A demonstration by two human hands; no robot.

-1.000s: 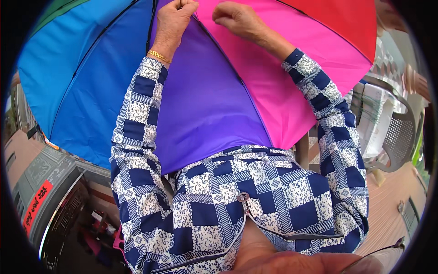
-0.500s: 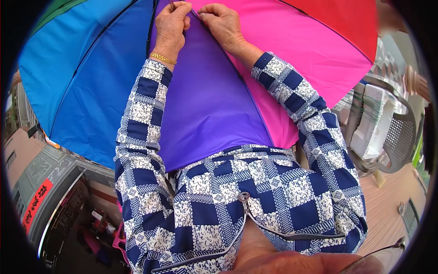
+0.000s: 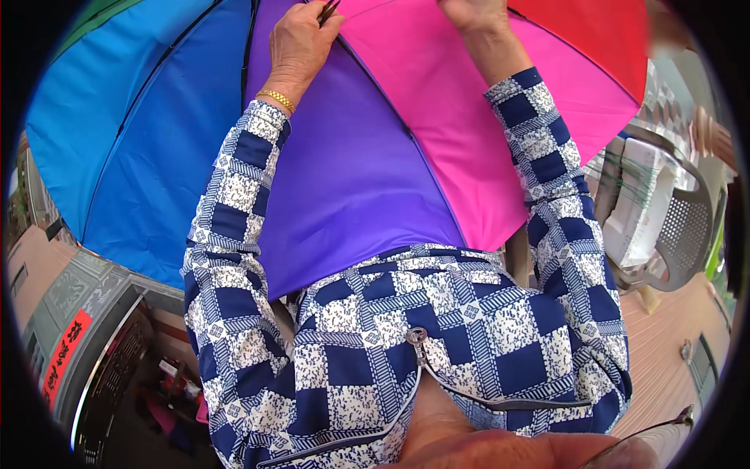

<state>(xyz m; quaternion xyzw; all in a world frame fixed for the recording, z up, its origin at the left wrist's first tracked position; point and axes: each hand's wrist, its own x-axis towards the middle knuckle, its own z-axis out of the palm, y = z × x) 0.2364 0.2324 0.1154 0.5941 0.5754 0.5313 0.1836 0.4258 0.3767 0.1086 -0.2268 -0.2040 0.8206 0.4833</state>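
Note:
An opened rainbow umbrella (image 3: 367, 187) spreads across my lap, its panels running from green and blue through purple and pink to red. My left hand (image 3: 303, 45) is at the upper end of the purple panel, fingers closed on a small dark two-pronged thing (image 3: 329, 11) whose kind I cannot make out. Just beside it a thin black rib (image 3: 375, 87) follows the seam between purple and pink. Over the pink panel, my right hand (image 3: 478, 14) is cut off by the top edge, so its fingertips are hidden. A faint line, perhaps thread, shows between the hands.
To the right stands a grey chair (image 3: 687, 227) with a perforated part and a white block-like thing (image 3: 641, 203) on it. A doorway (image 3: 117, 375) with a red paper strip (image 3: 66, 356) beside it is at lower left. Wood-coloured flooring (image 3: 656, 344) shows at right.
My right hand has moved away from my left, up and to the right over the pink panel. The left hand has shifted slightly right and turned, and the dark two-pronged thing shows more clearly.

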